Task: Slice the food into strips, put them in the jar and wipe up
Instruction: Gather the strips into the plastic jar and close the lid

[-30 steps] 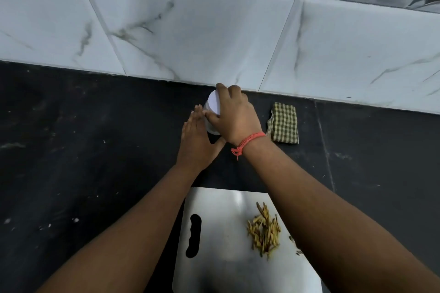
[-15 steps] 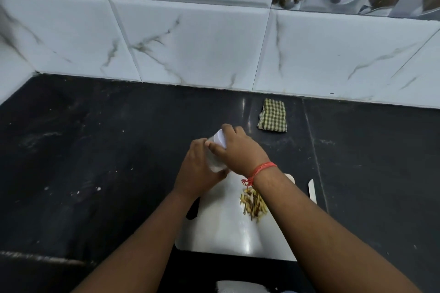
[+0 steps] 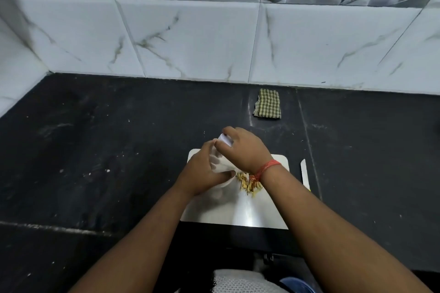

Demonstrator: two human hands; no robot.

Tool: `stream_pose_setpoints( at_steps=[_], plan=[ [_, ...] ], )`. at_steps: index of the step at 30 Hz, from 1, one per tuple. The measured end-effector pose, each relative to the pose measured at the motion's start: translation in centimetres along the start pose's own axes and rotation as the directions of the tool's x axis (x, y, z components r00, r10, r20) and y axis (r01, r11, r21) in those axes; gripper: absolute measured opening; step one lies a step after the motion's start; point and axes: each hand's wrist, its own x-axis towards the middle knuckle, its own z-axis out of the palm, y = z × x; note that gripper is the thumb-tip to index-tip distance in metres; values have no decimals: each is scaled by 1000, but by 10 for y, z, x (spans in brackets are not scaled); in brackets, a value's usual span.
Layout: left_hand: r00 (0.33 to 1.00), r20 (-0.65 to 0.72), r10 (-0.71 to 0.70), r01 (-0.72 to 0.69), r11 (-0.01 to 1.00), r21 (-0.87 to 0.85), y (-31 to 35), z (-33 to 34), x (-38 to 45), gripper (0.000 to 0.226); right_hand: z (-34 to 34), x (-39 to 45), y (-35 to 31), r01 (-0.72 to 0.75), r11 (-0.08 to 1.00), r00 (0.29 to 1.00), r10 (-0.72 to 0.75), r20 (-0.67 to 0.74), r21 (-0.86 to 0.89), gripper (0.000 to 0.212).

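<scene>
Marbled white wall tiles [image 3: 190, 38] back the black countertop [image 3: 95, 150].

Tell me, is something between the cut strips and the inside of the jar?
Yes, the white lid is on the jar; the right hand grips it. The strips lie on the cutting board.

Cutting board [image 3: 262, 211] is the reference. Strips [image 3: 248, 184] on it, right of centre. Jar [image 3: 220, 160] over its far-left part, between both hands. Knife [image 3: 304, 171] just right of it. Cloth [image 3: 267, 103] behind it, near wall.
</scene>
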Motion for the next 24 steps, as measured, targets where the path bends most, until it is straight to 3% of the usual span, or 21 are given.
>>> stream_pose_setpoints(
  at_steps=[6, 11, 13, 16, 19, 21, 24],
  plan=[
    [959, 283, -4, 91, 951, -296, -1, -35, 5, 69, -13, 7, -8, 124, 972, 981, -151, 121, 200, 42],
    [825, 565, 25, 327, 793, -513, -5, -54, 5, 86, -17, 5, -9, 70, 847, 937, -238, 256, 527, 28],
    [838, 546, -9, 312, 828, -466, -9, -56, 10, 90, -15, 8, -9, 29, 861, 931, -208, 299, 508, 34],
    [891, 454, -26, 153, 957, -246, -10, -52, 21, 77, -16, 16, -8, -9, 975, 947, -63, 316, 221, 55],
    [923, 362, -131, 176, 980, -96, -11, -45, 25, 86, -19, 24, -10, 5, 999, 945, 7, 327, -36, 58],
    [933, 333, -133, 178, 978, -106, -14, -45, 26, 85, -24, 26, -11, 25, 1000, 940, -22, 339, -4, 48],
    [912, 408, -38, 158, 952, -264, -9, -47, 27, 74, -34, 25, -6, 22, 969, 913, -120, 389, 247, 38]
  ],
)
